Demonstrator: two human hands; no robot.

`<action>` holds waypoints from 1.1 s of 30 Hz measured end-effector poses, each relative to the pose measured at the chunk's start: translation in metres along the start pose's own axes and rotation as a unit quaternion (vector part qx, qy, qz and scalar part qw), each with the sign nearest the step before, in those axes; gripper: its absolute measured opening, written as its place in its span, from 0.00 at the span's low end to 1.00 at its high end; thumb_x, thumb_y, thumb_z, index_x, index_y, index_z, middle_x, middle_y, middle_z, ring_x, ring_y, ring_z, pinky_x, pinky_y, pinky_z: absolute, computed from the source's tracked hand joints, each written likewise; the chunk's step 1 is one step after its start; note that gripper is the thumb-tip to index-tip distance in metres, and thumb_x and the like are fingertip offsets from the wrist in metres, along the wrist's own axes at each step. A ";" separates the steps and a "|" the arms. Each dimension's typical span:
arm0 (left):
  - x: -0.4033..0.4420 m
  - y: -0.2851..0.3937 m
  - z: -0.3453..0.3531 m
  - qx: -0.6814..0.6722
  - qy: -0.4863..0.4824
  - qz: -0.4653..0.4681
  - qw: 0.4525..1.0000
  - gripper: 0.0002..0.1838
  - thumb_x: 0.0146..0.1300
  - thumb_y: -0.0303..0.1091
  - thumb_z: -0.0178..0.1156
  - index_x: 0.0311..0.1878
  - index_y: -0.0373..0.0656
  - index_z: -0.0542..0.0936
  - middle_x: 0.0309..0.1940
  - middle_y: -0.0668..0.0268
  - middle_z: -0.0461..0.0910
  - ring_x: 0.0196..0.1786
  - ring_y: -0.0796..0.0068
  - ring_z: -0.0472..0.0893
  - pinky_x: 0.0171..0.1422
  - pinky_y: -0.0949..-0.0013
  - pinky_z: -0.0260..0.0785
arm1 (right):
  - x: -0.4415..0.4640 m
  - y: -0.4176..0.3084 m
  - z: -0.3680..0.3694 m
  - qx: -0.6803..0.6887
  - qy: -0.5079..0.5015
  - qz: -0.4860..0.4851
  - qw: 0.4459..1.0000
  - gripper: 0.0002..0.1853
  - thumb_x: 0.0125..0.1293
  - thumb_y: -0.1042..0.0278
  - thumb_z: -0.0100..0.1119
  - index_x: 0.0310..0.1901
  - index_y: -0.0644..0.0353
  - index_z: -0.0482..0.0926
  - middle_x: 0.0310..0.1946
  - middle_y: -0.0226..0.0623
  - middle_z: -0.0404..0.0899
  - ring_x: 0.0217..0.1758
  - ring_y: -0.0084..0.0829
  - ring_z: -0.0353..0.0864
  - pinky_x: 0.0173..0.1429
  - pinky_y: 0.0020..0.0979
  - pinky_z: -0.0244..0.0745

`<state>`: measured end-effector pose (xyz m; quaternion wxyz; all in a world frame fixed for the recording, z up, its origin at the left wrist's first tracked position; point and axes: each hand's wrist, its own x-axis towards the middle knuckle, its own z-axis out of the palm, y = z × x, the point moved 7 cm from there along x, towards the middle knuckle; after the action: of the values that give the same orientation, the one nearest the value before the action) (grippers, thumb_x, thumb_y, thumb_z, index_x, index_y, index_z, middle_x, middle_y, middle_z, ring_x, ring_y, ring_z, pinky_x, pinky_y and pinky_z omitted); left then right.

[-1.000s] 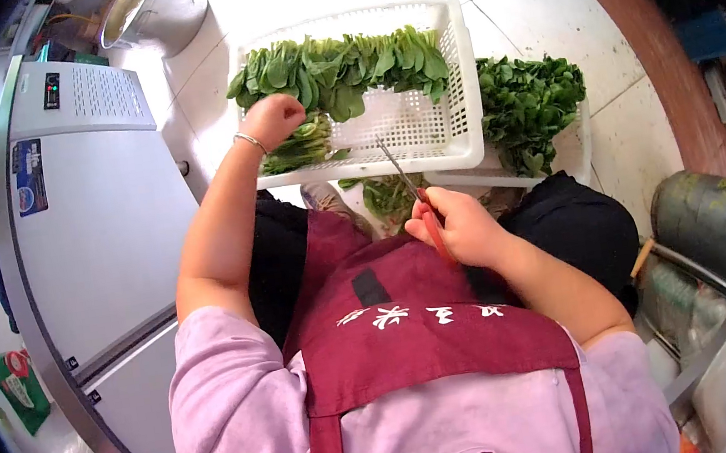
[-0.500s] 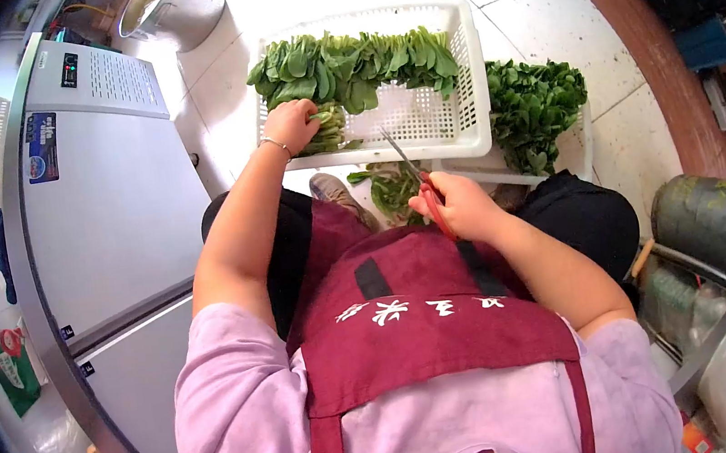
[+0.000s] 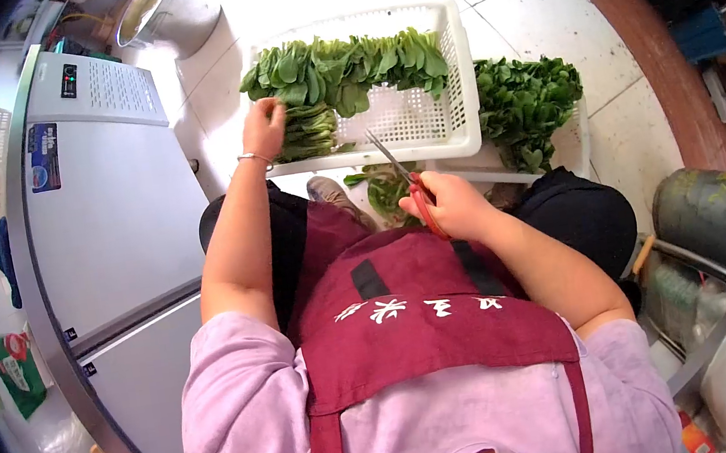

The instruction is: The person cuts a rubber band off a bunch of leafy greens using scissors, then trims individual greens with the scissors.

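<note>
Presently clamps right hand point(image 3: 457, 207) on scissors point(image 3: 420, 197); curls left hand point(image 3: 263, 130) by greens point(image 3: 312, 132) in near-left corner of basket point(image 3: 426, 151), cannot tell if gripping. Likely light, soft, bruisable; best held by stems.

scissor handles point(image 3: 424, 209): red | basket point(image 3: 460, 76): white, perforated grid | apron point(image 3: 438, 345): maroon, white characters | shirt point(image 3: 443, 417): lilac

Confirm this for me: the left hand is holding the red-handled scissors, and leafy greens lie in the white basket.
Not quite. The head view shows the red-handled scissors in the right hand, not the left hand. Leafy greens do lie in the white basket.
</note>
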<state>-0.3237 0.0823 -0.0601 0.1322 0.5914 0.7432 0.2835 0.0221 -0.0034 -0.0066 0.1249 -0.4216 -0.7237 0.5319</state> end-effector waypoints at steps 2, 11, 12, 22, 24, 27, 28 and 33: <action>-0.003 -0.014 -0.020 -0.112 0.010 -0.041 0.993 0.11 0.66 0.37 0.54 0.44 0.40 0.78 0.40 0.60 0.82 0.41 0.71 0.79 0.50 0.71 0.69 | 0.000 0.003 0.002 -0.015 -0.007 0.004 1.000 0.22 0.60 0.48 0.60 0.31 0.63 0.72 0.27 0.50 0.77 0.32 0.50 0.76 0.36 0.42 0.69; -0.034 0.053 -0.054 -0.630 -0.043 -0.169 0.756 0.19 0.73 0.44 0.43 0.54 0.38 0.69 0.31 0.66 0.72 0.38 0.67 0.78 0.49 0.59 0.72 | -0.001 0.002 0.006 0.024 -0.007 0.008 1.000 0.21 0.61 0.49 0.59 0.32 0.64 0.73 0.26 0.50 0.76 0.29 0.47 0.74 0.35 0.39 0.68; -0.047 0.076 -0.042 -0.654 -0.108 -0.197 0.722 0.20 0.72 0.47 0.44 0.57 0.42 0.69 0.31 0.66 0.72 0.36 0.73 0.76 0.53 0.59 0.72 | -0.001 0.004 0.008 0.024 -0.008 0.010 1.000 0.21 0.61 0.49 0.59 0.32 0.64 0.73 0.26 0.50 0.76 0.29 0.47 0.74 0.35 0.39 0.68; -0.112 0.166 0.018 -0.652 -0.322 -0.201 0.657 0.22 0.69 0.35 0.49 0.63 0.35 0.66 0.46 0.61 0.77 0.49 0.69 0.78 0.58 0.65 0.69 | 0.001 0.028 0.025 0.249 -0.039 0.090 0.964 0.20 0.66 0.51 0.56 0.31 0.63 0.73 0.23 0.30 0.73 0.26 0.23 0.69 0.32 0.29 0.66; -0.117 0.171 0.016 -0.627 -0.326 -0.228 0.670 0.22 0.69 0.35 0.50 0.63 0.35 0.67 0.44 0.60 0.78 0.49 0.68 0.79 0.56 0.65 0.70 | 0.001 0.024 0.021 0.256 -0.028 0.082 0.963 0.19 0.66 0.52 0.56 0.32 0.63 0.73 0.23 0.29 0.72 0.26 0.21 0.68 0.32 0.27 0.66; -0.121 0.168 0.019 -0.629 -0.323 -0.250 0.662 0.21 0.68 0.35 0.51 0.62 0.36 0.68 0.43 0.60 0.79 0.47 0.69 0.80 0.54 0.66 0.72 | 0.003 0.028 0.021 0.230 -0.015 0.059 0.971 0.19 0.66 0.51 0.56 0.32 0.63 0.74 0.22 0.29 0.72 0.26 0.21 0.67 0.32 0.27 0.66; -0.123 0.164 0.022 -0.627 -0.323 -0.260 0.660 0.21 0.68 0.34 0.51 0.61 0.36 0.69 0.43 0.60 0.79 0.47 0.69 0.80 0.53 0.67 0.72 | 0.003 0.030 0.021 0.231 -0.015 0.060 0.971 0.19 0.66 0.51 0.56 0.32 0.63 0.74 0.22 0.29 0.72 0.26 0.21 0.67 0.32 0.27 0.66; -0.126 0.147 0.035 -0.586 -0.291 -0.252 0.713 0.17 0.67 0.31 0.52 0.57 0.36 0.71 0.42 0.63 0.78 0.45 0.72 0.79 0.51 0.68 0.72 | -0.003 0.020 0.026 0.197 -0.092 0.052 0.975 0.20 0.65 0.49 0.57 0.32 0.63 0.74 0.22 0.31 0.72 0.27 0.23 0.68 0.34 0.29 0.67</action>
<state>-0.1534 -0.0083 -0.0215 0.7284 0.2394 0.4747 0.4322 0.0170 -0.0213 -0.0336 0.1106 -0.3755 -0.5902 0.7060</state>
